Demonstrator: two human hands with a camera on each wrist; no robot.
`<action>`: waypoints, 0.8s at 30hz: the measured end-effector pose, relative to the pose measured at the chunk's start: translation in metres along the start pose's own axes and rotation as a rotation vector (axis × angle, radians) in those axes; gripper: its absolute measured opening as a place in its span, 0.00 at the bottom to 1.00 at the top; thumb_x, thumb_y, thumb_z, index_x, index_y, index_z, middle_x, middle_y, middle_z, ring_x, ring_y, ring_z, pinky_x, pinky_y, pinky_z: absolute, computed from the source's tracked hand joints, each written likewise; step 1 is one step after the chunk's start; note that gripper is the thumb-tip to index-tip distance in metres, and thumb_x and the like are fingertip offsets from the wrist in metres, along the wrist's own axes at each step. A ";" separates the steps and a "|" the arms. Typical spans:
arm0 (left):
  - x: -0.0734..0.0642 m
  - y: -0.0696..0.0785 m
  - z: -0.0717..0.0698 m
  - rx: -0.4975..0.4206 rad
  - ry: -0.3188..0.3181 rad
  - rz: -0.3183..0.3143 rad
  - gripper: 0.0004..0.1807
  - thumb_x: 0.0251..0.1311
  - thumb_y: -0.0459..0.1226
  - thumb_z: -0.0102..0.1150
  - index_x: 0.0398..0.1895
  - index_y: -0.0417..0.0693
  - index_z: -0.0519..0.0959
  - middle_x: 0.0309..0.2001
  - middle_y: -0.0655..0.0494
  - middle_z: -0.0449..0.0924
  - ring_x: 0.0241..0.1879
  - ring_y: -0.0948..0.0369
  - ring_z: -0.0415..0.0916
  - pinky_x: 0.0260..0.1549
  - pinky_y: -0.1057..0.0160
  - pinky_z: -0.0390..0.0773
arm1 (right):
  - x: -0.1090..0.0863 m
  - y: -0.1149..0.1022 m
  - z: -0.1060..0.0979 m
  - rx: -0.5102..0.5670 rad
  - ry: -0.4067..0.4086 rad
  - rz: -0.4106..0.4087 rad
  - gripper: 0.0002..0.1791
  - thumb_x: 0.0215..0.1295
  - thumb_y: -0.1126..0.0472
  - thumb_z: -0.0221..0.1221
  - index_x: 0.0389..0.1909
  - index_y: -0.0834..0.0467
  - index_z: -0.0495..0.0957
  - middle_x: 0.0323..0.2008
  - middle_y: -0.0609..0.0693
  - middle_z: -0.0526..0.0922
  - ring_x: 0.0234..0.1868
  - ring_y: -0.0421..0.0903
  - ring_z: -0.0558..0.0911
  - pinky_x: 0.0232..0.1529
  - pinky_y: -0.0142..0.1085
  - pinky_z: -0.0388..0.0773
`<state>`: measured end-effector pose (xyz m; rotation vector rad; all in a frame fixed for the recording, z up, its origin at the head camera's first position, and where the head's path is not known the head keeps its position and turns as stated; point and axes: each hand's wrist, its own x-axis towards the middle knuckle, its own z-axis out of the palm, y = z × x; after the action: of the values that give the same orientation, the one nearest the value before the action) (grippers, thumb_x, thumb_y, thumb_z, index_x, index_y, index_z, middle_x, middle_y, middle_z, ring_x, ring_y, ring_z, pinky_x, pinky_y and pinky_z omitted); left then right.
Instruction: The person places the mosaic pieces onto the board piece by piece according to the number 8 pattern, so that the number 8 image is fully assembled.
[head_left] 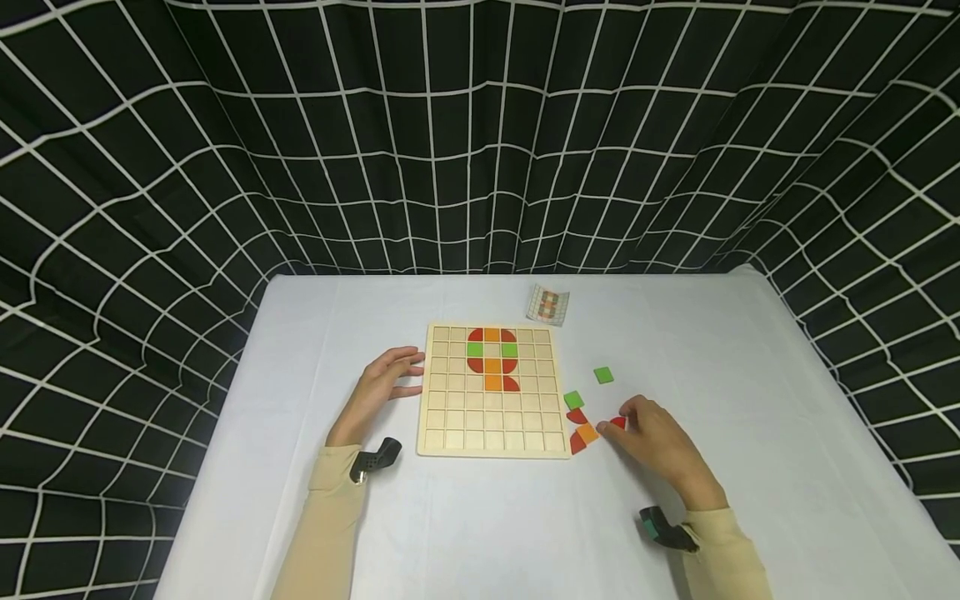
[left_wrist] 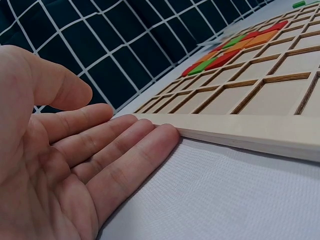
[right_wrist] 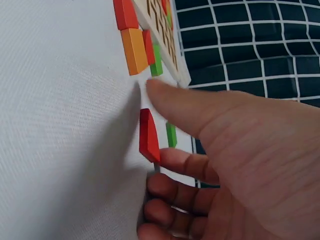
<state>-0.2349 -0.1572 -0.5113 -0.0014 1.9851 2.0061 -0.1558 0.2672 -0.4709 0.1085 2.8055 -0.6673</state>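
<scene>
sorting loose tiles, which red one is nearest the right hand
The red quarter-circle tile between the right hand's thumb and fingers; the other two loose red tiles lie beside the wooden grid board.

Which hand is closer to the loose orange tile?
The right hand, just right of the loose orange tile; the left hand is across the board, at its left edge.

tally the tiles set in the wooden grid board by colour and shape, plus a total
Red quarter-circle tiles: 5
Orange square tiles: 3
Green square tiles: 2
Total: 10
</scene>
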 end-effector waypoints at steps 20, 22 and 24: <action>0.000 -0.001 0.000 0.023 -0.008 0.016 0.22 0.79 0.39 0.43 0.70 0.40 0.67 0.70 0.43 0.71 0.65 0.46 0.73 0.54 0.58 0.88 | -0.002 0.000 0.006 0.017 0.129 -0.029 0.22 0.62 0.60 0.69 0.52 0.68 0.76 0.39 0.59 0.74 0.40 0.51 0.71 0.35 0.34 0.71; 0.000 -0.001 0.000 0.024 -0.010 0.018 0.22 0.79 0.39 0.42 0.70 0.41 0.67 0.70 0.43 0.71 0.65 0.46 0.73 0.54 0.58 0.88 | -0.002 0.000 0.005 0.022 0.121 -0.017 0.22 0.62 0.60 0.68 0.52 0.68 0.76 0.38 0.58 0.74 0.39 0.51 0.71 0.34 0.33 0.71; 0.000 -0.001 0.000 0.024 -0.013 0.021 0.22 0.79 0.39 0.42 0.71 0.41 0.67 0.70 0.42 0.71 0.66 0.45 0.73 0.55 0.58 0.88 | -0.003 0.000 0.005 0.020 0.124 -0.006 0.22 0.62 0.59 0.68 0.52 0.68 0.76 0.36 0.57 0.74 0.38 0.50 0.71 0.33 0.33 0.70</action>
<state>-0.2345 -0.1574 -0.5124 0.0375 2.0092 1.9903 -0.1522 0.2647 -0.4740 0.1505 2.9192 -0.7132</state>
